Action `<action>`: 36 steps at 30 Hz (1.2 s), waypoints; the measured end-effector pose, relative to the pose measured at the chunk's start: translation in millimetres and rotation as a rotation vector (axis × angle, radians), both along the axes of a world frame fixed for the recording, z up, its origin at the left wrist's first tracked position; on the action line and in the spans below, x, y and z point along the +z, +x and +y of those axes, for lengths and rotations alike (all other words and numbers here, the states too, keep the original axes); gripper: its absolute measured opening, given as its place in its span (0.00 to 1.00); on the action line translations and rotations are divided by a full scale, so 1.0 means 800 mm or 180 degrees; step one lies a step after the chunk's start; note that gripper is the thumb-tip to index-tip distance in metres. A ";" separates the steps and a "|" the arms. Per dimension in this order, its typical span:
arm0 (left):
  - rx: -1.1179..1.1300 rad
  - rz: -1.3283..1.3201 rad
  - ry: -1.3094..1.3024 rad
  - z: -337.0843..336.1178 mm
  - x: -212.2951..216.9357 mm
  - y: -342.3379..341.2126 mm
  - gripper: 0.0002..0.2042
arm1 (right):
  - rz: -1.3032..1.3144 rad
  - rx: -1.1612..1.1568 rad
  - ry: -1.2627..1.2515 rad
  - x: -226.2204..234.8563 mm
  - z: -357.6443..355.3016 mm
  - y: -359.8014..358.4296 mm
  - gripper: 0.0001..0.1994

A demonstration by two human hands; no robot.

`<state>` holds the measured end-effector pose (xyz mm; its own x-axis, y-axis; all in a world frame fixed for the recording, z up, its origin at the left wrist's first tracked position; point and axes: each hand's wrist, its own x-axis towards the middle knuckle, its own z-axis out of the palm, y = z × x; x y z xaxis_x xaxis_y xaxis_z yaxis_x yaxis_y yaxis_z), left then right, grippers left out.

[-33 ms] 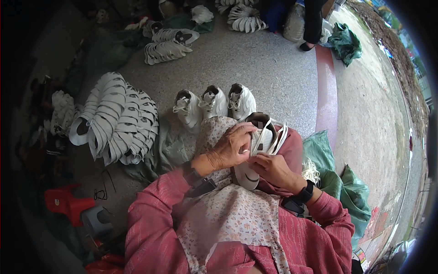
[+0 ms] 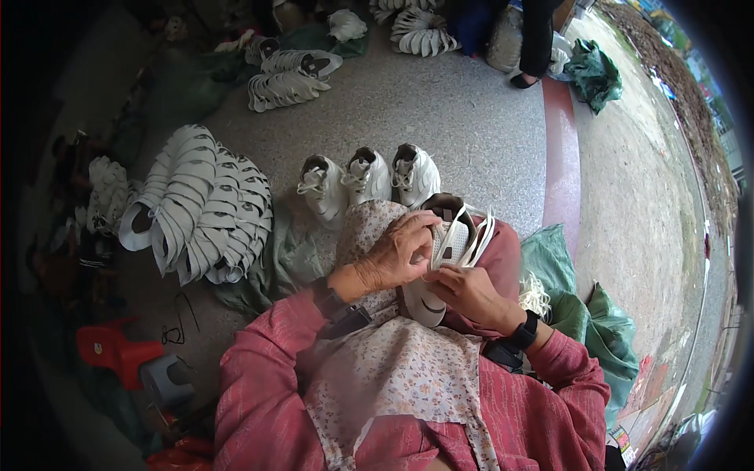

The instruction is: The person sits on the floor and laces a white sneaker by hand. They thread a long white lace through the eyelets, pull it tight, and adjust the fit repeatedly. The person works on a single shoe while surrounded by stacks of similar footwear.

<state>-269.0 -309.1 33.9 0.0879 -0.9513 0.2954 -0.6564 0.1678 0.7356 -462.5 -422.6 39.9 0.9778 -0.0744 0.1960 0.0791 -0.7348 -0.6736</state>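
A white shoe (image 2: 425, 306) with a dark lining lies across my lap, its toe toward me. Loose white laces (image 2: 481, 235) loop up over its opening and side. My left hand (image 2: 399, 250) is closed at the shoe's left side, thumb and forefinger pinched on a lace near the tongue. My right hand (image 2: 470, 289) pinches at the lower lacing, just above the toe; what lies in its fingertips is mostly hidden. Both hands nearly meet over the shoe's front. Beyond my knees stand three white laced shoes, one of them a sneaker (image 2: 416, 176) at the right end.
Nested white shoe uppers (image 2: 200, 204) form a big stack at left; another stack (image 2: 290, 78) lies farther back. Green sacks (image 2: 601, 334) and a bundle of white laces (image 2: 535, 295) sit at my right. A red stool (image 2: 118, 349) stands lower left. Another person's leg (image 2: 538, 39) shows at the top.
My hands and the shoe have barely moved; the fingers shift only slightly at the lacing. The other person's foot at the top has moved a little to the left.
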 end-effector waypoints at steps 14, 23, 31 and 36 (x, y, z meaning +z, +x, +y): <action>-0.1165 0.0056 0.0715 0.009 0.015 0.009 0.15 | 0.1367 0.0338 0.2112 0.025 -0.036 -0.005 0.07; -0.1556 0.0652 0.1188 0.004 0.027 0.036 0.10 | 0.1273 -0.0389 0.1680 0.021 -0.055 -0.022 0.10; -0.1593 0.0605 0.1395 -0.002 0.026 0.044 0.08 | 0.0598 -0.0132 -0.0191 0.001 -0.028 -0.021 0.06; -0.1479 0.0327 0.1342 0.000 0.028 0.042 0.06 | 0.0745 0.0285 -0.0718 0.012 -0.037 -0.020 0.05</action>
